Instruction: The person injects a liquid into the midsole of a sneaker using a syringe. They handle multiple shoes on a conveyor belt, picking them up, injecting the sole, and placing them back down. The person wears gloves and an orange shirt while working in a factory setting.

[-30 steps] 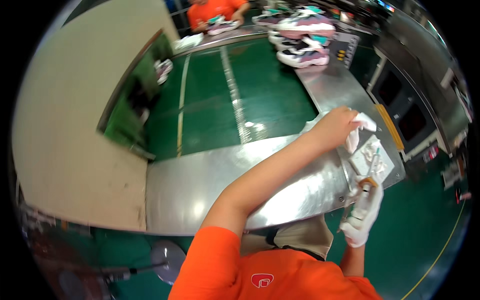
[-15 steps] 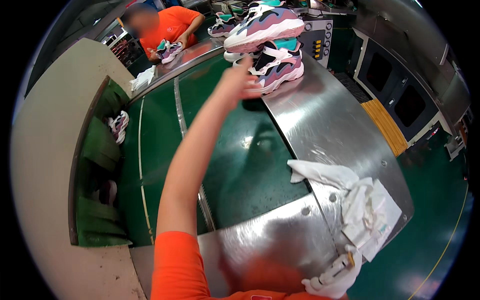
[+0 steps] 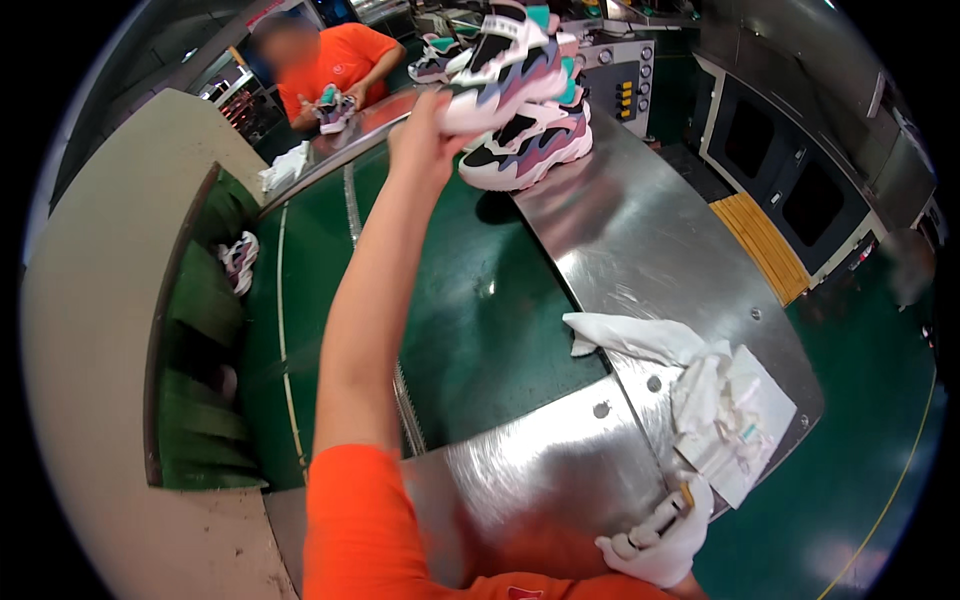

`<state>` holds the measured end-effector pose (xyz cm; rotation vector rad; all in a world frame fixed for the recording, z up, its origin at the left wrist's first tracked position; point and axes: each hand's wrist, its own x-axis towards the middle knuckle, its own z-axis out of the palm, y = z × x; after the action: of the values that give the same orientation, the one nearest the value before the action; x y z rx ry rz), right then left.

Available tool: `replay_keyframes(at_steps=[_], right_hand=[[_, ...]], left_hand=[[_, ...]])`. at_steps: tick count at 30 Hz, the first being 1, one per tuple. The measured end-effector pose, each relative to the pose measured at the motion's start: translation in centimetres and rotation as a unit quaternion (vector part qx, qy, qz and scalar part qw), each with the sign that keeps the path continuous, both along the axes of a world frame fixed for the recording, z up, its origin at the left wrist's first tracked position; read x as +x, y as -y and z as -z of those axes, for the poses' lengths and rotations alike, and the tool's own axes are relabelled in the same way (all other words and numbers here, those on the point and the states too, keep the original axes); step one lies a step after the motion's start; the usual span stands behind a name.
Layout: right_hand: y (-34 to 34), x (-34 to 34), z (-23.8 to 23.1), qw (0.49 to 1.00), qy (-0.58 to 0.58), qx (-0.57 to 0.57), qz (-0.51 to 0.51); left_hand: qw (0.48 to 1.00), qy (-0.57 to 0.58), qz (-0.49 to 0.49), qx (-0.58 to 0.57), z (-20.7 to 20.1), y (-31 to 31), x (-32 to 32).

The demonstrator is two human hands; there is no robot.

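Observation:
My left hand (image 3: 420, 140), bare, is stretched to the far end of the work table and closed on the toe of a sneaker (image 3: 508, 68). The sneaker is white, pink, purple and black and tilts toe-down, slightly blurred. A matching sneaker (image 3: 535, 145) stands below it on the metal edge, partly covered. My right hand (image 3: 660, 540), in a white glove, is at the near right edge of the table with its fingers curled. A small yellowish piece shows at the glove; what the fingers hold, if anything, is unclear.
Crumpled white cloths (image 3: 725, 400) lie on the metal top (image 3: 650, 240). A green belt (image 3: 490, 320) runs beside it. Another sneaker (image 3: 240, 262) sits by the green flap curtain (image 3: 195, 420). A co-worker (image 3: 345, 65) in orange handles a sneaker (image 3: 334, 108) across the table.
My left hand has moved from beside the stacked sneakers to the upper one and closed on its toe. That sneaker has tipped toe-down. My right hand has barely moved.

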<state>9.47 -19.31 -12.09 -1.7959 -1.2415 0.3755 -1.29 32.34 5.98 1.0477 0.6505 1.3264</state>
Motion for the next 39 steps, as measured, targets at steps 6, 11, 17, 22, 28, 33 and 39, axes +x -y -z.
replay_keyframes(at_steps=[6, 11, 17, 22, 28, 33, 39], right_hand=[[-1.8, 0.0, -4.0, 0.992, 0.053, 0.113, -0.017], [-1.5, -0.6, -3.6, 0.987, 0.045, 0.145, -0.06], [-0.3, -1.5, -5.2, 0.983, -0.073, 0.135, -0.096], [2.1, 0.5, -6.4, 0.987, -0.008, 0.122, -0.104], [3.0, 2.8, -9.4, 0.986, -0.128, 0.006, -0.109], [1.0, 3.9, -11.4, 0.977, -0.143, -0.117, -0.11], [0.3, 4.3, -14.9, 0.943, -0.068, -0.237, -0.222]], left_hand=[[0.986, -0.08, -0.129, -0.072, 0.1, 25.3, -15.7], [0.946, -0.103, -0.282, -0.12, 4.4, 46.7, -22.6], [0.96, -0.003, -0.092, -0.266, 9.4, 56.2, -13.7], [0.905, -0.352, 0.225, -0.081, 4.9, 53.4, -15.2], [0.556, -0.662, 0.015, 0.503, -1.2, 38.8, -17.0], [0.599, -0.616, 0.116, 0.498, 0.3, 36.9, -18.7], [0.54, -0.571, -0.144, 0.602, 5.5, 46.9, -24.6]])
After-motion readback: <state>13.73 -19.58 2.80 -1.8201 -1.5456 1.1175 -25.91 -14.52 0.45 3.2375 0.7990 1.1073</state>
